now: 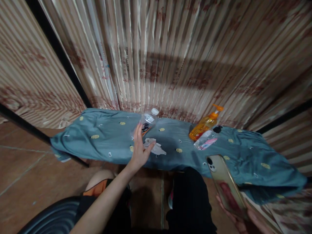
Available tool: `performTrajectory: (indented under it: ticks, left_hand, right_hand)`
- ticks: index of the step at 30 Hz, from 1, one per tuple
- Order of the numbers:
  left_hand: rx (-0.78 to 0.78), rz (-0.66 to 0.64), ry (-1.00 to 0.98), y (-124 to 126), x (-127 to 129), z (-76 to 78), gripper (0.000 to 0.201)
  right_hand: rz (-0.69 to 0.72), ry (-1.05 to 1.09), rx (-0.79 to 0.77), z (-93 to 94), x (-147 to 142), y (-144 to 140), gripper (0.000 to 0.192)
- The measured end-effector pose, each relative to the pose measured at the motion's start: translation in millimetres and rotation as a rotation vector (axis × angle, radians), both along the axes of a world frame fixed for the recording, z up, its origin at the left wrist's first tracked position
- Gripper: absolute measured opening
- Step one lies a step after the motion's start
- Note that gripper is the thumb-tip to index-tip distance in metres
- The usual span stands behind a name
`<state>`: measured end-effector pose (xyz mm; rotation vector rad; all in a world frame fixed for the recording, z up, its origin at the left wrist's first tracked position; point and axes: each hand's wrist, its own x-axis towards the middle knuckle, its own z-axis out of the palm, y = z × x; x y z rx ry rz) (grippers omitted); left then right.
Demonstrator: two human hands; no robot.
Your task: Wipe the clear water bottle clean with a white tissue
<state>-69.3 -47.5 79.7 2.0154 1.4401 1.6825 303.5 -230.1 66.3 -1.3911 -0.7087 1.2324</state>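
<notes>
My left hand (141, 148) reaches over the cloth-covered bench, fingers stretched out and thumb apart. Its fingertips overlap the lower part of a clear plastic bottle (149, 119) with a white cap; whether they touch it I cannot tell. The bottle slants, cap to the upper right. Under the thumb side lies a crumpled white tissue (158, 148). At the lower right, my right hand (235, 216) is closed around a smartphone (226, 185), its back and camera lenses facing up. Most of that hand is hidden behind the phone or dark at the frame's edge.
An orange pump bottle (204, 126) and a small clear bottle with a black cap (207, 140) stand or lean side by side. A teal patterned cloth (107, 138) covers the bench. Behind hangs a striped curtain (151, 58). Black poles (58, 52) frame both sides; a black round stool (55, 216) is lower left.
</notes>
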Motion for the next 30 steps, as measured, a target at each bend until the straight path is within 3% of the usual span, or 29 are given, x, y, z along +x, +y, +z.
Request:
performTrajectory:
  ticks: [4,7,11,17,21,26,30]
  left_hand:
    - [-0.209,0.095,0.023,34.6,2.4,-32.1,0.097]
    - [-0.421,0.099,0.162,72.2,5.6,-49.5,0.093]
    - [-0.472,0.050,0.450,99.9,6.1,-51.4,0.080]
    - [-0.409,0.079,0.618,104.8,-1.2,-47.4,0.076]
    - [-0.354,0.060,0.504,109.3,-7.3,-54.8,0.069]
    - [-0.248,0.114,0.135,112.4,-29.6,-72.0,0.065]
    - [-0.354,0.248,-0.099,104.9,-48.5,-78.7,0.069]
  right_hand:
    - [0.141,0.245,0.004,3.4,-59.4,61.6,0.045]
    - [0.151,0.308,0.032,2.1,-92.2,100.3,0.043]
    - [0.138,0.314,0.030,-6.1,-105.5,114.4,0.047]
    - [0.119,0.300,0.001,-21.6,-105.6,114.1,0.048]
    - [0.125,0.310,0.028,-28.3,-107.5,113.3,0.046]
    - [0.160,0.306,0.047,-28.0,-109.9,109.0,0.046]
    - [0.154,0.322,0.034,-26.6,-113.7,109.3,0.050]
